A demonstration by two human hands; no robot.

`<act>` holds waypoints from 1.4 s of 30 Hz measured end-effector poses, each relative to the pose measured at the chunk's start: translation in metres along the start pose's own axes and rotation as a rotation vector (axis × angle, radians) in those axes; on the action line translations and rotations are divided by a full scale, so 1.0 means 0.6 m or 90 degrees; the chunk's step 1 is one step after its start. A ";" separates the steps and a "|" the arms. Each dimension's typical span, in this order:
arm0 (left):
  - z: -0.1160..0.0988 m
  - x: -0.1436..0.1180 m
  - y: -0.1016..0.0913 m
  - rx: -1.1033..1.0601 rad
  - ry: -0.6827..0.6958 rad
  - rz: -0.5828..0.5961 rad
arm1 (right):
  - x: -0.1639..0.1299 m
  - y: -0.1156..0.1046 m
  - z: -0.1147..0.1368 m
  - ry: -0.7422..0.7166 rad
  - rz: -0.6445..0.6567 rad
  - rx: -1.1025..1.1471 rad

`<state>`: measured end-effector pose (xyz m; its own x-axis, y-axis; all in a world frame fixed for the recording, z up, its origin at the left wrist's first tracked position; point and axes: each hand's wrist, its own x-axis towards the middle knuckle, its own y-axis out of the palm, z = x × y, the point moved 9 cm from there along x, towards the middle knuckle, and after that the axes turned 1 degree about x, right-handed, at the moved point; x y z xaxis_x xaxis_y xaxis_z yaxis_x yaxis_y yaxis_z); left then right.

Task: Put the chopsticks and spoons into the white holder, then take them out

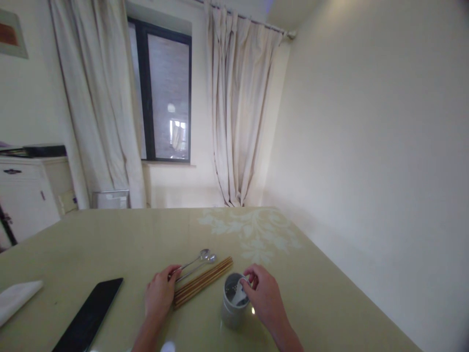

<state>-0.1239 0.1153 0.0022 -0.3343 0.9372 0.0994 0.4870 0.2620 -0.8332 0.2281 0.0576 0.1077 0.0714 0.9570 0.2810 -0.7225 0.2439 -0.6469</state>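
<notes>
Currently, the head view shows a pale green table (110, 234) with a white floral pattern at its far end. The left hand (160, 292) rests on the tabletop with its fingers curled down over the handle ends of two metal spoons (198, 259); the fingertips press on the handles, though whether they actually pinch them cannot be told. The spoons lie side by side, bowls pointing away from the person. Just beside them, on the near side, lies a bundle of wooden chopsticks (203, 281), laid parallel and touching one another; the near end of the bundle sits just beside the left hand.

The right hand (266, 293) is held over the rim of a grey cylindrical holder (230, 313) that stands upright on the table, just right of the chopsticks. Thumb and forefinger pinch a small white object (240, 293) at the holder's mouth; what it is cannot be told.

A black phone (90, 315) lies flat at near left, well apart from the left hand. A white cloth (16, 298) lies at the left edge. Curtains (234, 122) frame a window (164, 93) behind the table.
</notes>
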 end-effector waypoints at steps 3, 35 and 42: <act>-0.001 0.001 0.002 0.012 0.000 0.002 | -0.003 -0.004 0.021 -0.004 0.016 -0.074; -0.037 -0.027 -0.020 0.149 0.158 -0.124 | 0.061 0.021 -0.126 0.156 -0.184 0.510; -0.164 -0.112 -0.011 0.072 0.512 -0.263 | 0.058 0.085 -0.119 0.154 -0.103 0.547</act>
<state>-0.0251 0.0731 0.0542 0.2201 0.6631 0.7155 0.3567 0.6280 -0.6917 0.2428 0.1145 0.0337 0.2899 0.9515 0.1027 -0.9481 0.2709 0.1664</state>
